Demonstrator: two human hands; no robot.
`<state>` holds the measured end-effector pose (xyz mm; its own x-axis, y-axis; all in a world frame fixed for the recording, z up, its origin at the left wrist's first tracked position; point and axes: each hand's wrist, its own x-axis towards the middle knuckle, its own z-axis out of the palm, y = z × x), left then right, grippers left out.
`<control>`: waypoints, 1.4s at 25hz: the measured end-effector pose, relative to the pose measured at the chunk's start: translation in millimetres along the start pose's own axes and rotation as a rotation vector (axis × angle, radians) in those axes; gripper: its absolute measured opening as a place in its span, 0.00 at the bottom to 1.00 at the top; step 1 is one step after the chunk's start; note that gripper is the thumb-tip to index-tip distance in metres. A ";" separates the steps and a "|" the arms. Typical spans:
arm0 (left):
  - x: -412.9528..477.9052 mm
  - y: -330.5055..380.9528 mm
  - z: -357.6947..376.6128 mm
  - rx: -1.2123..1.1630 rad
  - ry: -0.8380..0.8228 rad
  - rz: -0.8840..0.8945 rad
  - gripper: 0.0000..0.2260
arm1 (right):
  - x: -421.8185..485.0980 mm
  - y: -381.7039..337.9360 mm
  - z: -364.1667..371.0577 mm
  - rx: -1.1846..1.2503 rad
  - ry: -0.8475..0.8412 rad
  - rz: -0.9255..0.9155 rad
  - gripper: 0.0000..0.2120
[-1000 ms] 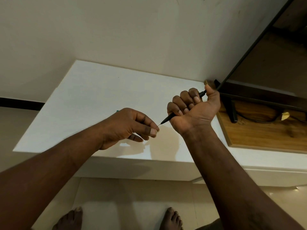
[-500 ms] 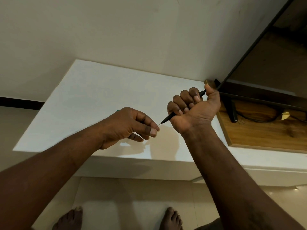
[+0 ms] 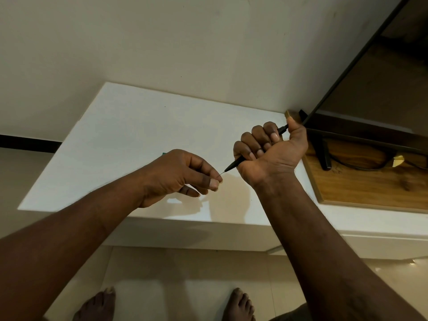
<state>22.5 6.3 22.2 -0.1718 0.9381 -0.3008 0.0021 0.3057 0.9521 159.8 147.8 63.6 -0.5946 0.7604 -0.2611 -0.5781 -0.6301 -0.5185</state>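
Left grip (image 3: 178, 177), held above the white table (image 3: 139, 126): thumb and forefinger pinched on the fine needle tip of a black pointed tool (image 3: 234, 163). The tool slants up to the right, in the air between both hands. Right grip (image 3: 271, 154): clenched in a fist round the shaft, thumb on its upper end. Far right, a wooden board (image 3: 361, 188) lies on the table.

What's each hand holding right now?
Left hand: pinches the thin metal tip of the black pen-like tool.
Right hand: fist gripping that tool's shaft.
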 end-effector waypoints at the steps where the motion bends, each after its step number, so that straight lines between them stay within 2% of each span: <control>1: 0.2 -0.1 -0.1 0.000 0.001 -0.001 0.06 | -0.1 0.2 0.1 -0.003 -0.002 -0.002 0.23; 18: 0.1 -0.9 -2.0 0.018 0.001 0.013 0.06 | 0.2 0.8 1.6 0.003 0.007 0.014 0.22; 25: -4.7 -1.9 -7.7 0.506 0.090 0.093 0.09 | 1.6 -1.6 -5.7 0.054 0.044 0.073 0.25; 31: -9.2 -1.4 -15.7 0.642 0.249 0.255 0.25 | 1.1 -1.0 -5.4 0.056 0.039 0.085 0.25; 35: -8.0 -0.6 -12.8 0.683 0.295 0.314 0.27 | 1.2 -2.4 -3.3 0.049 0.054 0.069 0.24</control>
<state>11.3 -3.5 24.7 -0.3161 0.9441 0.0931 0.6789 0.1565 0.7174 162.4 150.8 61.9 -0.6039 0.7214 -0.3389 -0.5642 -0.6873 -0.4575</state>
